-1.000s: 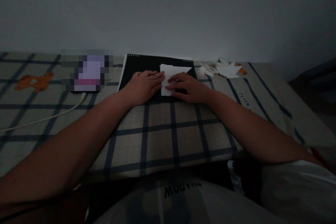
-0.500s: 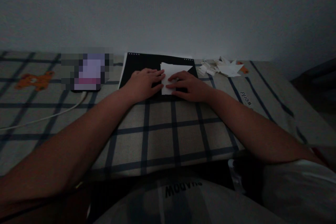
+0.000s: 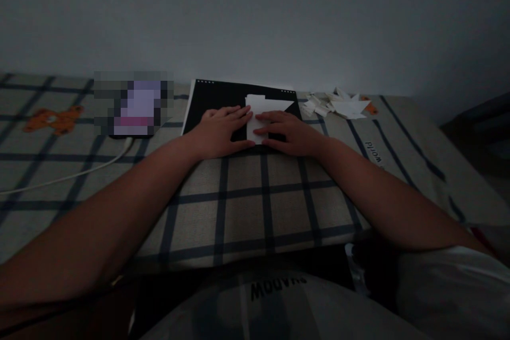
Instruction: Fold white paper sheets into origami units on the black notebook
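Note:
A white folded paper lies on a black pad at the far side of a checked cloth surface. My left hand lies flat on the pad with its fingertips and thumb pressing the paper's left edge. My right hand rests palm down on the paper's right part, fingers pointing left toward the other hand. Both hands press the paper; neither lifts it. The paper's lower part is hidden under my fingers.
A pile of small white paper pieces lies right of the pad. A blurred-out device with a white cable sits to the left. An orange bear print marks the cloth. A wall stands just behind.
My left thumb has slid right along the paper's lower edge, and both hands have shifted slightly. The paper stays in place on the pad.

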`<action>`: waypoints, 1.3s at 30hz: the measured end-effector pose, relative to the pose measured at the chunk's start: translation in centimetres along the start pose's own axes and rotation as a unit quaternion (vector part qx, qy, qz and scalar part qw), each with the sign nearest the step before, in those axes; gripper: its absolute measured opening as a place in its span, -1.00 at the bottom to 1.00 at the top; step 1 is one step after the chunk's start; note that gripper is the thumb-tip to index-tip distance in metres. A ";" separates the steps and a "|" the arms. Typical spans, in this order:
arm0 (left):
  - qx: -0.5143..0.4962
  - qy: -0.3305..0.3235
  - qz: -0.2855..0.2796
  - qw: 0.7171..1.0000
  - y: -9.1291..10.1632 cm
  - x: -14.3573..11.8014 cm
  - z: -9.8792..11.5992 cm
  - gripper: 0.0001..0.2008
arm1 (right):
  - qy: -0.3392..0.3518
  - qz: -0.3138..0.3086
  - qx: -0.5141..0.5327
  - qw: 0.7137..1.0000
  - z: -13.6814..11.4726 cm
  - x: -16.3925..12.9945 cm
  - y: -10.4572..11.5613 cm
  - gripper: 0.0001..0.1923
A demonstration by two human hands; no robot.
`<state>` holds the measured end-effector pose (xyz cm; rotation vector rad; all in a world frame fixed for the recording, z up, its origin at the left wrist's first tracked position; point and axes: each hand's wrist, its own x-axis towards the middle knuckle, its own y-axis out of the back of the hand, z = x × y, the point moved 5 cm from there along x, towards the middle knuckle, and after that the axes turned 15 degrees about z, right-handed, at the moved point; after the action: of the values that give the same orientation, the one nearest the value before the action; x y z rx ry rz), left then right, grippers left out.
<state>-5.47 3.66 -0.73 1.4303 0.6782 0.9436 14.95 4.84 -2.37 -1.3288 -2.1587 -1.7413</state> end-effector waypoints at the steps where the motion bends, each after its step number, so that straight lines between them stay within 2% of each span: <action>1: 0.000 -0.002 0.003 1.000 -0.1 0.0 -0.1 -0.18 | -0.001 0.000 0.000 1.000 0.0 0.0 0.0 -0.62; 9: -0.025 0.002 0.055 0.998 -0.3 0.2 -0.9 -0.36 | -0.004 0.005 0.031 1.000 0.0 -0.1 0.5 -0.69; 18: 0.008 -0.009 0.055 0.998 0.3 -0.1 0.2 -0.38 | -0.007 0.010 0.047 0.999 0.1 -0.2 0.6 -0.71; 26: 0.002 0.015 0.059 0.998 0.1 0.6 -0.2 -0.40 | -0.029 0.013 0.053 0.998 0.3 0.0 0.5 -0.72; 39: -0.027 0.058 0.110 0.992 0.8 1.9 0.0 -0.48 | -0.035 0.003 0.049 0.998 0.4 0.2 0.5 -0.70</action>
<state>-4.64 5.25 0.35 1.4298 0.5826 1.2153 15.32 5.29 -1.98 -1.3912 -2.2408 -1.5879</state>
